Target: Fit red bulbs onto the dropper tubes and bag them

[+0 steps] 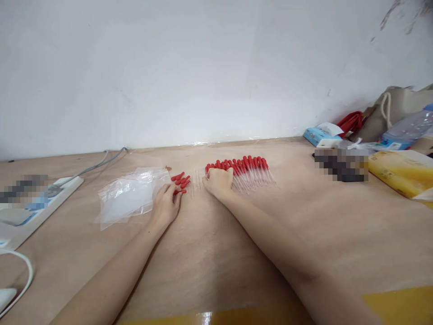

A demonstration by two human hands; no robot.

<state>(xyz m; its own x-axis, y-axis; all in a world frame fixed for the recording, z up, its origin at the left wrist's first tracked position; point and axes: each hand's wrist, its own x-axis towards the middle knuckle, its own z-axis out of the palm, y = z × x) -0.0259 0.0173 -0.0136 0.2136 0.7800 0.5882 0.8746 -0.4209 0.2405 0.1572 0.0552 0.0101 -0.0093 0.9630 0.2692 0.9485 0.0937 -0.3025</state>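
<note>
My left hand (pixel 165 203) pinches a small red rubber bulb (pixel 181 192) between thumb and fingers. A few loose red bulbs (pixel 181 178) lie just beyond its fingertips. Several thin clear tubes (pixel 198 179) lie on the table between my two hands. My right hand (pixel 219 183) is closed at the left end of a row of red-bulbed droppers (pixel 252 169), covering part of it. The droppers lie side by side, bulbs toward the wall and clear tubes toward me. What the right fingers hold, if anything, is hidden.
Clear plastic bags (pixel 126 196) lie left of my left hand. A white power strip (pixel 67 187) with cables is farther left. At the right are a blue tissue pack (pixel 323 136), a dark blurred object (pixel 340 167), a yellow package (pixel 402 169) and a plastic bottle (pixel 409 128).
</note>
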